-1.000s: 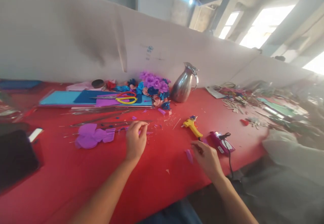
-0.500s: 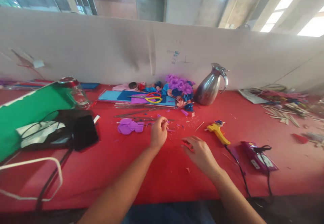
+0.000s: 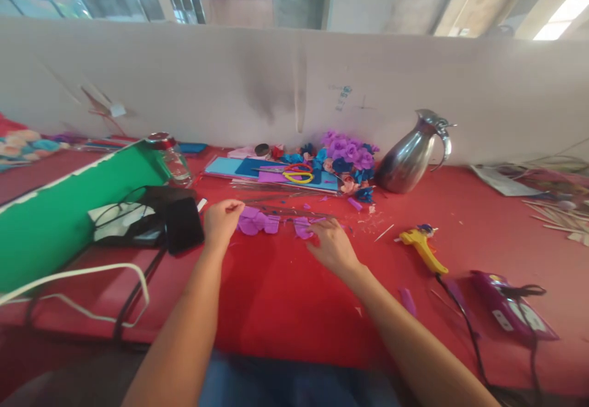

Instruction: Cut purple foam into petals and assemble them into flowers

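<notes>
My left hand [image 3: 221, 223] is at the left end of the purple paper petals [image 3: 252, 221], its thumb and fingers pinched together. Whatever lies between those fingertips is too small to make out. To the right, my right hand [image 3: 335, 244] hovers low over the red table with thumb and fingers apart. Its fingertips reach the edge of a single purple petal [image 3: 301, 228]; I cannot tell whether they touch it. Thin wire stems [image 3: 276, 201] lie just behind the petals. Beyond them, scissors [image 3: 294, 175] with red and yellow handles rest on blue and purple paper sheets [image 3: 225, 166].
Finished paper flowers [image 3: 347, 152] and a steel jug [image 3: 409, 155] stand at the back. A yellow glue gun [image 3: 423, 248] and a purple box [image 3: 513, 306] with a cord lie right. On the left are a phone [image 3: 184, 226], a glass jar [image 3: 171, 160] and a green panel [image 3: 83, 210].
My left hand has moved left, from beside the right hand to the far side of the petals. My right hand has moved up and slightly left to the single petal. The view has turned left.
</notes>
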### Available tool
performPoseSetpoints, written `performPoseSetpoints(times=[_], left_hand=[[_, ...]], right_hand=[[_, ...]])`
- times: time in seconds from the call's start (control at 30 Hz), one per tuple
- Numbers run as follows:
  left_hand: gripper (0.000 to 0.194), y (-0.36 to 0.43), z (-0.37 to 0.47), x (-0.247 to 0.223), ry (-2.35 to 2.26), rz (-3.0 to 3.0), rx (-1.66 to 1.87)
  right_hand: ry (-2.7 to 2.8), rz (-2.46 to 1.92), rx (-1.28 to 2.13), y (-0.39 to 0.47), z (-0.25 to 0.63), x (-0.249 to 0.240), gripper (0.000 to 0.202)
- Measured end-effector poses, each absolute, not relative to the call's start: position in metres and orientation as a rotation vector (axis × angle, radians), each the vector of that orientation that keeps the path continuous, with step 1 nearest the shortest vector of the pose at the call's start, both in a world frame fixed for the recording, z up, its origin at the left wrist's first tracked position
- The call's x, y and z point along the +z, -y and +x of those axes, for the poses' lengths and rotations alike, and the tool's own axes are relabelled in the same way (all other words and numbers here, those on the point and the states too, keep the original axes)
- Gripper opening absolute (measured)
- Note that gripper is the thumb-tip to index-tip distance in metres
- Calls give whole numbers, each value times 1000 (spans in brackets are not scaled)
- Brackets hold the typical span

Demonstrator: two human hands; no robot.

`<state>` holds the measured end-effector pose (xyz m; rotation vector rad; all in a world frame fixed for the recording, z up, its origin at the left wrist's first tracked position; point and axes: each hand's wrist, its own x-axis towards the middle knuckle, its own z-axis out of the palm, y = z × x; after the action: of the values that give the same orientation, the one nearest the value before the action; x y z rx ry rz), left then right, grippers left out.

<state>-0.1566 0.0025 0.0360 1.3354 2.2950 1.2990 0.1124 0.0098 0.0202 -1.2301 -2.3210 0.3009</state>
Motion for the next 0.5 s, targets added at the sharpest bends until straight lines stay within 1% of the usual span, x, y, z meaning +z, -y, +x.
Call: performPoseSetpoints(times=[0.1, 0.3, 0.4, 0.5], left_hand=[[17, 7, -171, 25, -2441, 1396, 1059], [24, 5, -161, 31, -2505, 1521, 797], [32, 2, -157, 30, -2578, 1419, 716], [29, -1, -158, 24, -2582, 1365, 683]], right_hand=[[2303, -1197, 261, -3, 105, 13, 24], [2372, -1147, 298, -9, 69, 22, 21], [2348, -1299, 427, -20, 35, 28, 22], [2269, -1459, 471, -31, 5, 27, 23]])
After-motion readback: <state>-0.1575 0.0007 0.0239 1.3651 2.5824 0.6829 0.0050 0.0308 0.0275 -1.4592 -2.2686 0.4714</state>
